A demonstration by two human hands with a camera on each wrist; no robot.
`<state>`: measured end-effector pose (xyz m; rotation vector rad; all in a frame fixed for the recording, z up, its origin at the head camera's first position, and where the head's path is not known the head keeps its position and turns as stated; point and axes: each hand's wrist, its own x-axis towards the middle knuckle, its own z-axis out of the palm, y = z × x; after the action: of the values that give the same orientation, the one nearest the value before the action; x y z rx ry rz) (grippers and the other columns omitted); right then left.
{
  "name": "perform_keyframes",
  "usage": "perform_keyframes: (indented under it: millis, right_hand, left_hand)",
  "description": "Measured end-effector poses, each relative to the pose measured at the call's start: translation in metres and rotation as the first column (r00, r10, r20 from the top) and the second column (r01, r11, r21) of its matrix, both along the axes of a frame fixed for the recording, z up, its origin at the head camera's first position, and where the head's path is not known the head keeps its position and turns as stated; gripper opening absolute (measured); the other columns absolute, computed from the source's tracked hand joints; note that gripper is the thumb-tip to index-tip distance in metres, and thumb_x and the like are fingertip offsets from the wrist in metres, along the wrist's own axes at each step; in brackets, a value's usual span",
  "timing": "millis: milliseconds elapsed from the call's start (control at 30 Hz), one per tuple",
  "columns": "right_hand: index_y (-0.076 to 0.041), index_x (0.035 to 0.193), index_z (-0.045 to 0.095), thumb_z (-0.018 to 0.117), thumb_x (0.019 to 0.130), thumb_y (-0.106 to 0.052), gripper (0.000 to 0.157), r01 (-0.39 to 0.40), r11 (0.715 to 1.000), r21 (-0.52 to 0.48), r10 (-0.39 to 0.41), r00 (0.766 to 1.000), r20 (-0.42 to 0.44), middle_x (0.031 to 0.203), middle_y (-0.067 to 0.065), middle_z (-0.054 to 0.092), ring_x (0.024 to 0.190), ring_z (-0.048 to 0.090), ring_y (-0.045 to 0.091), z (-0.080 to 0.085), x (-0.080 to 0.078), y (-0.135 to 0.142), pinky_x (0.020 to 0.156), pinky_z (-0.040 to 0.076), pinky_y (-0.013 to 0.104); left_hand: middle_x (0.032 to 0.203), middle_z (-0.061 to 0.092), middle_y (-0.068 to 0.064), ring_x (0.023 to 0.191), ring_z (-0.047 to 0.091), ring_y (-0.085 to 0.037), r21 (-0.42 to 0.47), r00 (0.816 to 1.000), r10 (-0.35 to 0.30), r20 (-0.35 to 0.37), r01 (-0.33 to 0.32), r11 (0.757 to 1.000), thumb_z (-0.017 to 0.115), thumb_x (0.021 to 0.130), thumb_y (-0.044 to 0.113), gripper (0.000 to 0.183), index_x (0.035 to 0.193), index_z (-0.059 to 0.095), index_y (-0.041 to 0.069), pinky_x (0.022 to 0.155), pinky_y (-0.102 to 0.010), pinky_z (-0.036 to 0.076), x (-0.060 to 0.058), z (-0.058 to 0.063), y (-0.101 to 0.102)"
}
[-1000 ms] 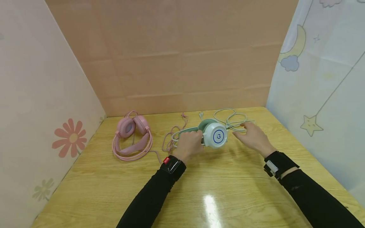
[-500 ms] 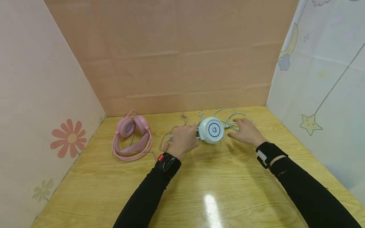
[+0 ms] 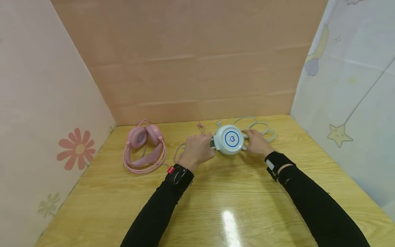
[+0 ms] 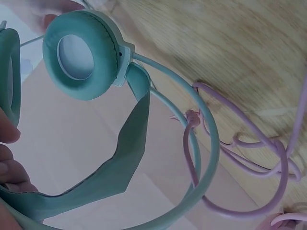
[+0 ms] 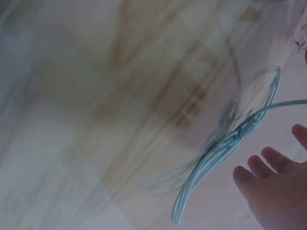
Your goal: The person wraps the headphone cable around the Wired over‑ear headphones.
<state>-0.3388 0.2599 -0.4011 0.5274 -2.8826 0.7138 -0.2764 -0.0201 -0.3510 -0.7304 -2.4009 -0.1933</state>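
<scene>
My left hand (image 3: pixel 197 150) grips the headband of the pale green and white headphones (image 3: pixel 229 140). In the left wrist view, the fingers (image 4: pixel 12 167) curl round the green padded band (image 4: pixel 122 163), beside one ear cup. The outer face of a cup, with a blue ring logo, points up toward the head camera. Close at the cup's right side is my right hand (image 3: pixel 256 142), its fingertips partly hidden behind the cup. The right wrist view shows that hand's fingers (image 5: pixel 276 158) extended and spread, next to the bundled green cable (image 5: pixel 211 155).
Pink headphones (image 3: pixel 138 138) lie on the left of the wooden table (image 3: pixel 123 206), their pink cable (image 4: pixel 244 115) loose behind my left hand. The loops of green cable (image 3: pixel 271 132) spread at the back right. A brown backdrop (image 3: pixel 197 68) and patterned side walls (image 3: pixel 348 96) enclose the table.
The green headphones have turned so a cup faces up, and moved slightly left. My right hand has moved left, from over the cable to the cup's side.
</scene>
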Motion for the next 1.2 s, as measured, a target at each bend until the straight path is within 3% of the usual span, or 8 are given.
perform_keyframes:
  millis: [133,233,367,467,600,767,1033,1200]
  right_hand:
    - [0.006,0.13,0.061,0.063,0.098,-0.012,0.037,-0.069,0.995,-0.078,0.064,0.996,-0.06,0.129,0.03,0.059,0.123,0.05,0.05,-0.004,-0.004,-0.005,0.105,0.036,0.064]
    - [0.004,0.126,0.065,0.053,0.105,-0.012,0.029,-0.11,0.984,-0.141,0.102,0.993,-0.063,0.113,0.022,0.068,0.107,0.06,0.039,-0.006,-0.006,-0.006,0.097,0.044,0.056]
    - [0.006,0.125,0.062,0.04,0.109,-0.014,0.033,-0.092,0.981,-0.173,0.088,0.996,-0.032,0.091,0.014,0.064,0.081,0.055,0.027,-0.007,-0.006,-0.005,0.077,0.044,0.044]
    - [0.005,0.116,0.061,0.038,0.11,-0.016,0.032,-0.063,0.984,-0.168,0.068,0.998,0.02,0.081,0.011,0.056,0.071,0.048,0.024,-0.006,-0.004,-0.003,0.07,0.039,0.041]
    - [0.003,0.112,0.061,0.037,0.111,-0.019,0.032,-0.049,0.995,-0.092,0.056,0.996,0.072,0.081,0.01,0.054,0.071,0.048,0.024,-0.002,0.0,-0.002,0.072,0.039,0.043]
    - [0.001,0.112,0.062,0.036,0.111,-0.022,0.035,-0.055,0.998,0.006,0.054,0.995,0.079,0.079,0.007,0.054,0.069,0.049,0.022,0.0,0.002,-0.002,0.075,0.04,0.044]
    - [-0.009,0.078,0.048,0.03,0.111,-0.032,0.043,-0.035,0.998,-0.052,0.036,0.999,0.008,0.067,0.005,0.041,0.059,0.039,0.021,0.004,0.012,0.0,0.064,0.034,0.039]
    - [-0.011,0.071,0.04,0.034,0.111,-0.031,0.045,-0.062,0.993,-0.099,0.061,0.998,-0.014,0.063,0.003,0.036,0.055,0.034,0.019,0.007,0.016,0.0,0.061,0.031,0.035]
  left_hand:
    - [0.059,0.044,0.007,0.047,0.036,-0.008,0.017,1.0,-0.015,0.001,0.015,1.0,0.077,0.072,0.016,0.018,0.076,0.06,0.014,0.043,-0.024,0.027,0.001,0.001,0.0]
    - [0.057,0.038,0.007,0.047,0.033,-0.008,0.032,1.0,-0.017,0.003,0.016,0.999,0.077,0.072,0.015,0.022,0.072,0.054,0.015,0.043,-0.023,0.024,0.001,0.002,-0.001]
    - [0.057,0.033,0.007,0.047,0.03,-0.009,0.049,1.0,-0.008,-0.003,0.008,0.999,0.077,0.072,0.015,0.028,0.069,0.049,0.016,0.044,-0.023,0.021,0.0,0.002,-0.001]
    - [0.057,0.033,0.006,0.046,0.029,-0.009,0.061,1.0,-0.007,-0.001,0.007,0.998,0.077,0.072,0.016,0.027,0.071,0.051,0.016,0.044,-0.023,0.021,-0.002,0.002,-0.001]
    - [0.056,0.037,0.005,0.045,0.031,-0.008,0.076,1.0,-0.012,0.009,0.012,0.997,0.078,0.075,0.017,0.023,0.073,0.055,0.015,0.044,-0.022,0.022,-0.004,0.002,-0.002]
    - [0.058,0.042,0.005,0.046,0.035,-0.009,0.103,0.998,-0.013,0.055,0.007,0.995,0.08,0.075,0.02,0.022,0.079,0.06,0.013,0.046,-0.022,0.023,-0.003,0.005,-0.004]
    - [0.066,0.046,0.003,0.056,0.041,-0.011,0.105,0.987,-0.053,0.154,0.037,0.994,0.079,0.079,0.022,0.023,0.093,0.066,0.008,0.053,-0.025,0.028,0.001,0.025,-0.014]
    - [0.064,0.042,0.004,0.055,0.039,-0.011,0.127,0.973,-0.102,0.209,0.077,0.989,0.074,0.079,0.018,0.015,0.081,0.061,0.012,0.053,-0.025,0.026,0.005,0.043,-0.02]
